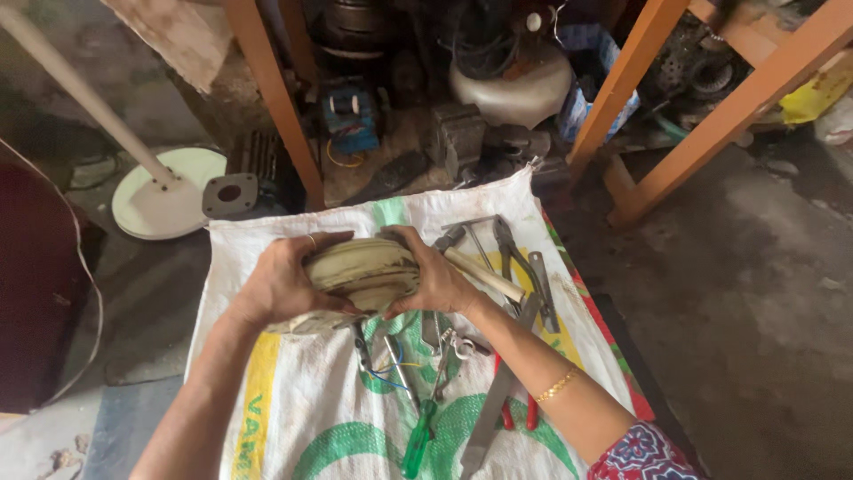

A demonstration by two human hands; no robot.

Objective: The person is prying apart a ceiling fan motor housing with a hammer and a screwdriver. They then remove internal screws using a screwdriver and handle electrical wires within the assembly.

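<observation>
Item, work surface: a white woven sack (320, 418) with green and yellow print, spread flat on a grey concrete floor (755, 293). Item, room: a cluttered workshop corner, orange wooden frame legs (275, 98) rising behind the sack, dark machine parts and a pale rounded housing (511, 89) stacked among them, and a white round fan base (169, 191) with its pole at far left. Item, tools on the sack: a wooden-handled hammer (484, 274), grey pliers (514, 253), a green-handled screwdriver (418, 440), red-handled pliers (511, 413) and a long flat metal blade (493, 409). Item, held piece: I see a cream, round, ribbed motor casing (362, 271) raised just above the sack's upper middle. My left hand (280, 284) wraps its left edge, fingers curled over the top, a ring showing. My right hand (440, 280) cups the right edge, fingers curved and pressed to the rim, thumb underneath. Both grips are closed against the casing.
</observation>
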